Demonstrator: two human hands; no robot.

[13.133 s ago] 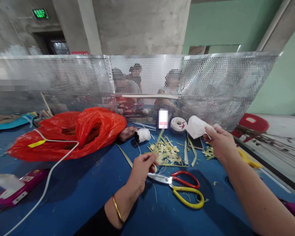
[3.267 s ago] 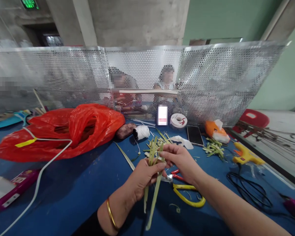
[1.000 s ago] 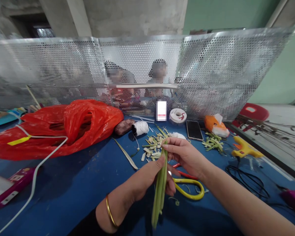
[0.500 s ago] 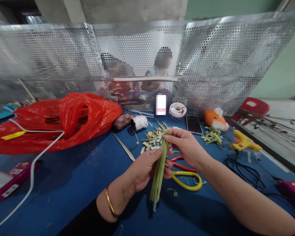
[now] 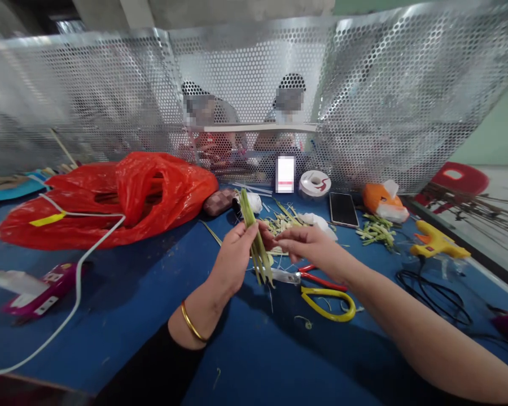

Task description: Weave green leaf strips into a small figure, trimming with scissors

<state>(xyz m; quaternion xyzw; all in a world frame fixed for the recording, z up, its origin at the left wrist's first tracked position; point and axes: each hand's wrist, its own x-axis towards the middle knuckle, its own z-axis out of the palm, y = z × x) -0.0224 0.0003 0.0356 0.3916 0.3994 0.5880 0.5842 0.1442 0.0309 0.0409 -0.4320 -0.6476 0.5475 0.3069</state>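
Note:
My left hand (image 5: 232, 256) is closed around a bundle of flat green plant strips (image 5: 248, 210), which slants up and away above the table. Fine thread-like ends trail from its lower end. To the right, my right hand (image 5: 311, 245) has its fingertips pinched together close to the left fingers and off the bundle; whatever they hold is too small to make out. Below the hands lie a red-handled cutting tool (image 5: 322, 280) with silver jaws and a yellow loop handle (image 5: 350, 310). Behind the fingers is a heap of cut green-white pieces (image 5: 281, 223), partly hidden.
A red plastic bag (image 5: 178, 186) and a white cable (image 5: 78, 282) occupy the left. Farther back are a white thread spool (image 5: 254, 204), a ribbon roll (image 5: 315, 184) and a phone (image 5: 342, 208). A yellow glue gun (image 5: 440, 241) lies right. Perforated sheeting (image 5: 245, 67) separates two people opposite.
My left hand has brought the bundle up and left, tilting its top leftward. My right hand has let go of the bundle's top and lowered to beside the left fingers. The view has shifted slightly.

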